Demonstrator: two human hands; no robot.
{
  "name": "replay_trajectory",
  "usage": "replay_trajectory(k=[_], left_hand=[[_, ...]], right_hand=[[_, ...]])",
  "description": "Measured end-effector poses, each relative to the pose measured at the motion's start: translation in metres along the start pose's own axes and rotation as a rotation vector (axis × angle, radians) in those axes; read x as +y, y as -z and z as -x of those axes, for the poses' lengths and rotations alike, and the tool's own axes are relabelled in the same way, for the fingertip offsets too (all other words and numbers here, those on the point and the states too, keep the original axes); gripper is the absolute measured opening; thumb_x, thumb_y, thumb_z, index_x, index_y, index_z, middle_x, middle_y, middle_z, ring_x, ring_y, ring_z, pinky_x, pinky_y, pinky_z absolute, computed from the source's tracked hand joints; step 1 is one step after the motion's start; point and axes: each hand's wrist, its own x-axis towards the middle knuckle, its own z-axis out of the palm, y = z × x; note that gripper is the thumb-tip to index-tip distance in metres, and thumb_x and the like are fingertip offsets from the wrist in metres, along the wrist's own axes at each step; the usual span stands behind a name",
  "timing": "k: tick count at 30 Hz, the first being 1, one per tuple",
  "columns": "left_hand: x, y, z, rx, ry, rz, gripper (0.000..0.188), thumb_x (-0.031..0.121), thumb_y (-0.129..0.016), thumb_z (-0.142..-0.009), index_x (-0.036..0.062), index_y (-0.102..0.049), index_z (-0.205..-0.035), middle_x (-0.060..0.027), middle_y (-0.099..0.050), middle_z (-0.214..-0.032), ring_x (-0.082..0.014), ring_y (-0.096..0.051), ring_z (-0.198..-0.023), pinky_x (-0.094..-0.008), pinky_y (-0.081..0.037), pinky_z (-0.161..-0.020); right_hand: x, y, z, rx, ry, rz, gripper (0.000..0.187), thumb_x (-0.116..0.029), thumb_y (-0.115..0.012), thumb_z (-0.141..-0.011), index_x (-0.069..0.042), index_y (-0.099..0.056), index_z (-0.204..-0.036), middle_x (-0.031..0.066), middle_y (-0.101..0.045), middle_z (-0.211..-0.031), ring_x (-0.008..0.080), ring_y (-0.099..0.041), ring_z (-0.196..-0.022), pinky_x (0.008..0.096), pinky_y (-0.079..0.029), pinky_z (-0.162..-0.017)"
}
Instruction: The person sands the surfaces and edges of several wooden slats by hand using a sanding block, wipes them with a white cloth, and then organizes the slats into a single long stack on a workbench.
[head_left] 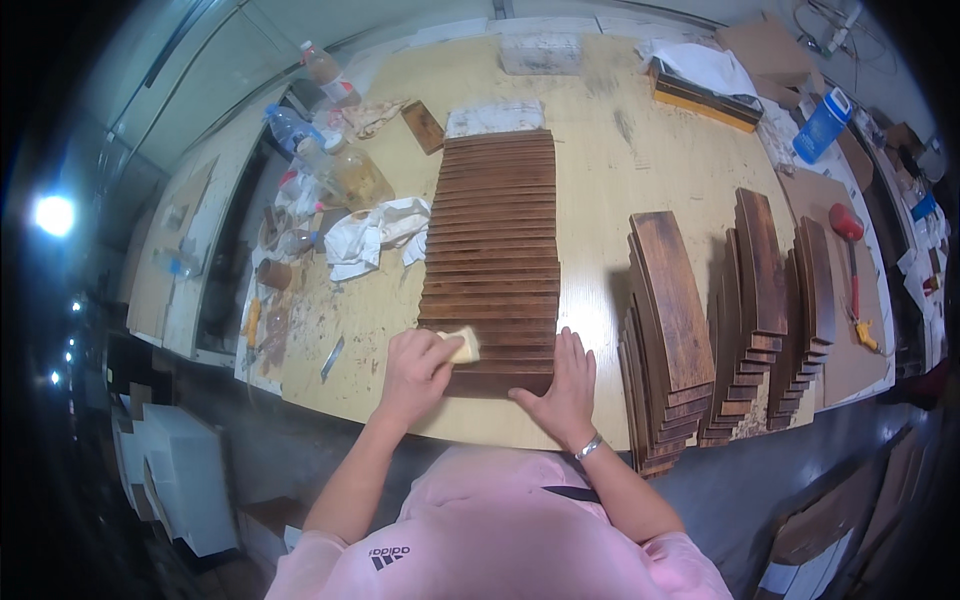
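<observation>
A long row of dark brown wooden slats (pixel 492 230) lies overlapped like steps on the table in front of me. My left hand (pixel 415 372) is closed round a pale yellow sponge (pixel 463 346), which rests on the slats at the near left end of the row. At the near right corner my right hand (pixel 562 390) lies with its fingers stretched along the row's right side and its thumb at the front edge. That hand grips nothing between its fingers; it touches the wood.
Stacks of brown wooden boards (pixel 672 310) stand to the right. Beyond them are a red-headed mallet (pixel 846 222) and a blue bottle (pixel 823 127). At left lie a white rag (pixel 375 238), a jug of yellowish liquid (pixel 355 177) and a small blade (pixel 332 358). The table's edge (pixel 470 437) is close to me.
</observation>
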Motion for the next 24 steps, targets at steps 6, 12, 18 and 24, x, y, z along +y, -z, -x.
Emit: replay_trajectory(k=[6, 12, 18, 24], left_hand=[[-0.04, 0.019, 0.013, 0.135, 0.262, -0.131, 0.037, -0.001, -0.069, -0.07, 0.0065, -0.074, -0.106, -0.0099, -0.059, -0.087, -0.0327, -0.057, -0.087, -0.0453, -0.045, -0.078], [0.032, -0.051, -0.101, 0.032, -0.096, 0.125, 0.034, 0.003, -0.072, -0.079, 0.0077, -0.071, -0.113, -0.0104, -0.062, -0.097, -0.0328, -0.058, -0.096, -0.0435, -0.046, -0.086], [-0.011, -0.05, -0.092, -0.066, -0.113, -0.043, 0.036, -0.002, -0.068, -0.071, 0.0098, -0.075, -0.104, -0.0086, -0.061, -0.089, -0.0316, -0.059, -0.091, -0.0438, -0.047, -0.081], [0.02, -0.056, -0.117, 0.029, -0.122, 0.015, 0.033, 0.0, -0.07, -0.075, 0.0078, -0.072, -0.107, -0.0091, -0.061, -0.092, -0.0309, -0.059, -0.093, -0.0432, -0.046, -0.085]], right_hand=[[0.002, -0.002, 0.0, 0.026, 0.013, 0.006, 0.118, -0.047, -0.089, -0.069, 0.008, -0.031, -0.156, 0.0274, -0.032, -0.164, 0.0394, -0.026, -0.155, 0.055, -0.015, -0.127], [0.005, -0.006, 0.001, 0.01, 0.019, 0.036, 0.117, -0.053, -0.086, -0.071, 0.006, -0.031, -0.157, 0.0256, -0.031, -0.165, 0.0389, -0.025, -0.156, 0.0547, -0.014, -0.127], [0.01, -0.005, -0.001, 0.007, 0.007, -0.009, 0.12, -0.056, -0.084, -0.072, 0.007, -0.029, -0.158, 0.0251, -0.03, -0.166, 0.038, -0.023, -0.157, 0.0532, -0.012, -0.128], [0.007, -0.006, -0.003, -0.042, 0.007, 0.009, 0.12, -0.059, -0.083, -0.075, 0.008, -0.028, -0.157, 0.0259, -0.026, -0.167, 0.0386, -0.022, -0.157, 0.0562, -0.016, -0.126]])
